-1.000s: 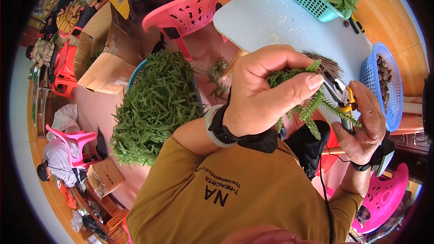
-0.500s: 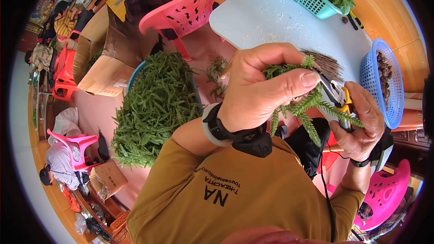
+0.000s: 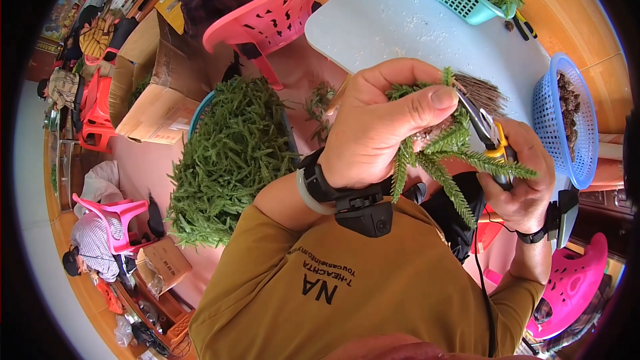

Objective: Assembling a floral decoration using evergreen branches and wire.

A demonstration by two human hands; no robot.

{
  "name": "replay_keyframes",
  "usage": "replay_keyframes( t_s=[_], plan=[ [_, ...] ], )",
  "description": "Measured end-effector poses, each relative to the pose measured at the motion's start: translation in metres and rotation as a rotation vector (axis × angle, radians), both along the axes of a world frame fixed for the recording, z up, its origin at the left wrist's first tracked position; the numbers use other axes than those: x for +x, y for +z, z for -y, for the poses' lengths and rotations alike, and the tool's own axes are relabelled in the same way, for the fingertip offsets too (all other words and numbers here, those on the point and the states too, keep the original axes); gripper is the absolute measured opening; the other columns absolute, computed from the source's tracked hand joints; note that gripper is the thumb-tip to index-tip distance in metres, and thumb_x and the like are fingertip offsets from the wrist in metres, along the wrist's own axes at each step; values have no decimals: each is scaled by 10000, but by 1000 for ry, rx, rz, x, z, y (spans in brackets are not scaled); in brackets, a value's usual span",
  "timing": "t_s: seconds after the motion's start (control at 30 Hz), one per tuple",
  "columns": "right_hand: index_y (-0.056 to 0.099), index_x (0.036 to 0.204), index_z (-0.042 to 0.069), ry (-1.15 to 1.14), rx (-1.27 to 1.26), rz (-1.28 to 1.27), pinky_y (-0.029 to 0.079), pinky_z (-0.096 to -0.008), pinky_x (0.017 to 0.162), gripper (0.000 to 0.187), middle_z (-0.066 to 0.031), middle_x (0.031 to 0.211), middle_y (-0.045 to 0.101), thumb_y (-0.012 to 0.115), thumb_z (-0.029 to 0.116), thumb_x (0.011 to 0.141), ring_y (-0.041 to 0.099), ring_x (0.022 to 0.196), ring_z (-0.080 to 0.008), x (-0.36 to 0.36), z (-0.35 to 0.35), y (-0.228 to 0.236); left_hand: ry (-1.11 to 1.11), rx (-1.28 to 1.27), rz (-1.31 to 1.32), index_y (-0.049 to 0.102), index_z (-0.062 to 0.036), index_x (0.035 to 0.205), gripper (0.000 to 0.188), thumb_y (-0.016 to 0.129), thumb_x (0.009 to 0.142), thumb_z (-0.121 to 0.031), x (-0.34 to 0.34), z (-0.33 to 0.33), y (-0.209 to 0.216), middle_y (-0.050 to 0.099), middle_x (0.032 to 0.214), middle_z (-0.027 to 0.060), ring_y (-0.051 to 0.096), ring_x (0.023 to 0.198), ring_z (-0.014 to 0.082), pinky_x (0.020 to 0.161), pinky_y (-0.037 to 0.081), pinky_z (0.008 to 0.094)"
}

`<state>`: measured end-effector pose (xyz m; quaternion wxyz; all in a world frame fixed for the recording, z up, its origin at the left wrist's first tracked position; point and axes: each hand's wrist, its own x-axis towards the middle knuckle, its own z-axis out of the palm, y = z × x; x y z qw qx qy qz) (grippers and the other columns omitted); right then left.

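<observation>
In front of my chest, my left hand [image 3: 380, 117] pinches a bunch of green artificial pine sprigs [image 3: 457, 150] between thumb and fingers. Several needle-covered tips fan out below and to the right of the thumb. My right hand [image 3: 523, 173] is wrapped round a pair of pliers [image 3: 490, 133] with yellow and black handles. The metal jaws point up and left, close beside the left thumb at the top of the bunch. Whether they touch a stem cannot be made out.
A pale table [image 3: 400, 23] holds thin brown stems [image 3: 483, 93], a green basket [image 3: 460, 0] of sprigs and a blue basket [image 3: 543, 113] of pine cones. To my left stand a heaped tub of greenery [image 3: 230, 160], a cardboard box [image 3: 157, 103] and a pink chair [image 3: 273, 20]. Other people sit farther left.
My right hand and the pliers have shifted slightly up and left, bringing the jaws nearer the left thumb. The left hand keeps its grip on the sprigs.
</observation>
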<state>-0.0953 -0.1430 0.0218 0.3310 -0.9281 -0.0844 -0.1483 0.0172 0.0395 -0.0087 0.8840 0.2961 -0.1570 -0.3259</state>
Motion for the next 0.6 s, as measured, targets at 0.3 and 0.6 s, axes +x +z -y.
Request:
replay_keyframes(
  t_s=[0.3,0.6],
  plan=[
    [513,1050,-21,-110,-190,185,447,-334,729,477,-184,951,532,618,-66,586,539,840,-308,5,-7,-4,29,106,147,595,9,928,172,656,811,-101,-4,-1,6,589,722,19,500,584,50,502,380,179],
    [518,994,-24,-17,-98,172,434,-315,669,408,-153,898,550,614,-66,600,540,760,-276,4,-5,-5,-108,-14,123,553,12,976,238,616,836,-169,-2,-5,3,599,885,58,506,659,52,583,419,195]
  ],
)
